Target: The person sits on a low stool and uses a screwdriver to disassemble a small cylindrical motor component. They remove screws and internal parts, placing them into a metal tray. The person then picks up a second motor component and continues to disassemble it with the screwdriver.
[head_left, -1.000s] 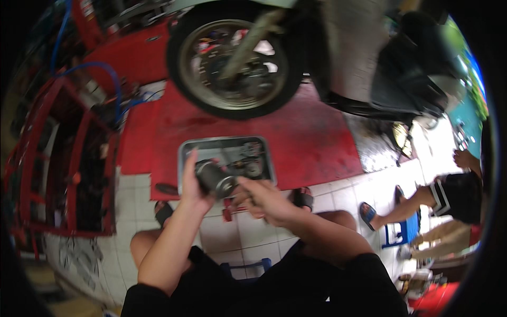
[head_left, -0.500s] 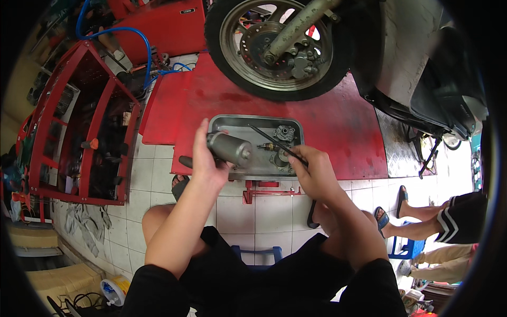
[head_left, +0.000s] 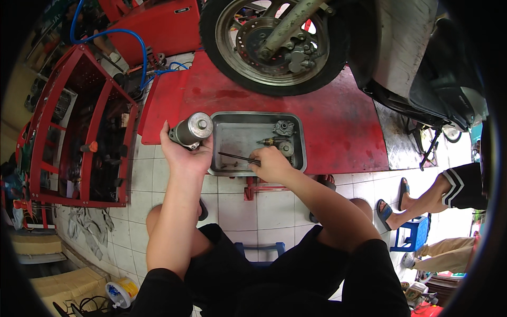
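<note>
A grey metal starter motor [head_left: 196,128] stands nearly upright in my left hand [head_left: 185,153], its round end with a small central boss facing up. My fingers cup it from below and the side, at the left end of a metal tray [head_left: 214,168]. Over the tray, my right hand [head_left: 272,162] pinches a slim dark rod [head_left: 237,157] that points left; its gripped end is hidden. Beyond that hand, in the tray's right part, lie a grey metal part with holes [head_left: 284,128], a brass-coloured fitting [head_left: 272,141] and a round metal part [head_left: 285,148].
The tray sits at the near edge of a red platform [head_left: 343,142]. A motorcycle wheel [head_left: 232,68] stands behind it. At left is a red tool rack [head_left: 92,132], with a blue hose [head_left: 143,53] behind. Another person's legs [head_left: 422,195] and a blue stool [head_left: 412,232] are at right.
My left hand has moved left and turned the starter motor from lying sideways to upright. My right hand has moved left with the rod, whose tip now points left and lower.
</note>
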`<state>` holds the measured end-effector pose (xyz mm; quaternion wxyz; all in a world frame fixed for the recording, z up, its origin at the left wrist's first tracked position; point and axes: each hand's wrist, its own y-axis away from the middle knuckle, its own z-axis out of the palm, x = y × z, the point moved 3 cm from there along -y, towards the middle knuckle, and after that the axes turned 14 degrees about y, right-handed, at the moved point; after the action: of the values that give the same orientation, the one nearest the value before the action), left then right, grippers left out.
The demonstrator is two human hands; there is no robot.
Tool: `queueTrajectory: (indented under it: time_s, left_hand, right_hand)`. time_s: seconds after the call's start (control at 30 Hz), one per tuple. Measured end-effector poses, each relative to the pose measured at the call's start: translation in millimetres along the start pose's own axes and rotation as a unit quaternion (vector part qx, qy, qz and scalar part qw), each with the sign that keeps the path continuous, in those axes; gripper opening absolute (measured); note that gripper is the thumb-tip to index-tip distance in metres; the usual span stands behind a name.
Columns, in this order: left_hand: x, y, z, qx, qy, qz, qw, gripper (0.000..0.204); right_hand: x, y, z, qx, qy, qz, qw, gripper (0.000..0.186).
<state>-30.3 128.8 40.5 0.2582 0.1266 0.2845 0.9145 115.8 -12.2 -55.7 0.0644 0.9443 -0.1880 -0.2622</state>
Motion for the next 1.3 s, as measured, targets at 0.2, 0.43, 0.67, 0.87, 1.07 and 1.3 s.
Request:
queueTrajectory:
  time_s: [0.2, 0.43, 0.67, 0.87, 1.07, 1.3]
  left_hand:
    - [8.4, -4.7, -1.0, -0.007, -0.006, -0.007, 1.0, 0.041]
    - [23.6, -34.1, -15.0, -0.041, -0.002, -0.04, 0.998, 0.037]
    - [31.1, -37.6, -21.0, -0.043, 0.003, -0.056, 0.997, 0.049]
    - [27.2, -39.5, -16.6, -0.055, -0.036, -0.038, 0.997, 0.049]
    - [22.2, -39.0, -10.0, -0.027, -0.025, -0.02, 0.999, 0.049]
    - [24.2, -53.7, -20.7, -0.06, -0.033, -0.056, 0.996, 0.05]
  right_hand:
    - [-19.7, -29.5, 29.8, 0.006, 0.035, -0.006, 0.999, 0.029]
    - [-31.0, -46.9, 28.0, -0.107, 0.023, 0.042, 0.993, 0.035]
    - [-40.2, -46.6, 36.1, 0.012, 0.097, -0.026, 0.995, 0.016]
    - [-31.0, -53.0, 41.2, 0.056, 0.085, -0.043, 0.994, 0.016]
    - [-23.5, -44.2, 26.6, 0.098, 0.062, -0.011, 0.993, 0.018]
    - [-19.5, -41.0, 14.5, 0.065, 0.039, 0.014, 0.997, 0.017]
